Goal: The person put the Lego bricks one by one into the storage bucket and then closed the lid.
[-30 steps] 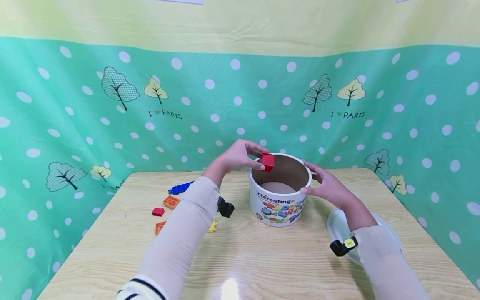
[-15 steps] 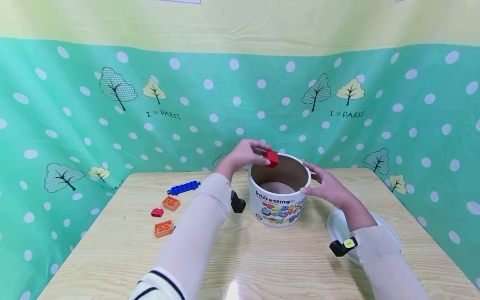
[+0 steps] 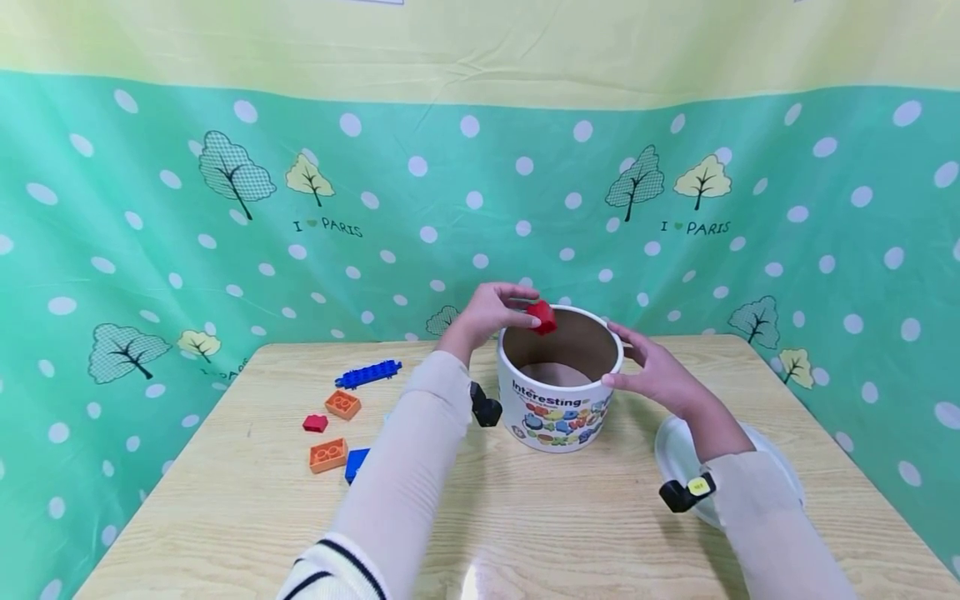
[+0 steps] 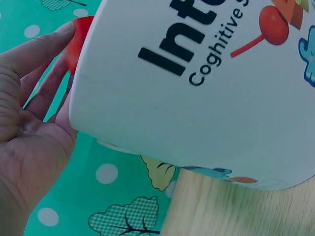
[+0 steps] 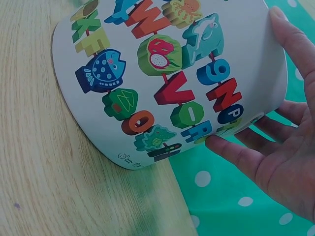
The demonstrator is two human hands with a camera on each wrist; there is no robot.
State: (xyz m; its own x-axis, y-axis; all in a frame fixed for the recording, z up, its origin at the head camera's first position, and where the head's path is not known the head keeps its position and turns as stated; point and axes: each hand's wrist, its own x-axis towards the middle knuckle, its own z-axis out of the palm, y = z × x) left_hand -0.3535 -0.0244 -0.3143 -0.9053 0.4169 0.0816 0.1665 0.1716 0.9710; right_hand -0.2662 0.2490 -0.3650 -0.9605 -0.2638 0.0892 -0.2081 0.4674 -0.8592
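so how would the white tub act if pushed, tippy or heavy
The white tub would probably slide before tipping, since it looks broad for its height. It may be light for its size: what shows inside looks bare. It also seems fairly stiff, with no dents showing.
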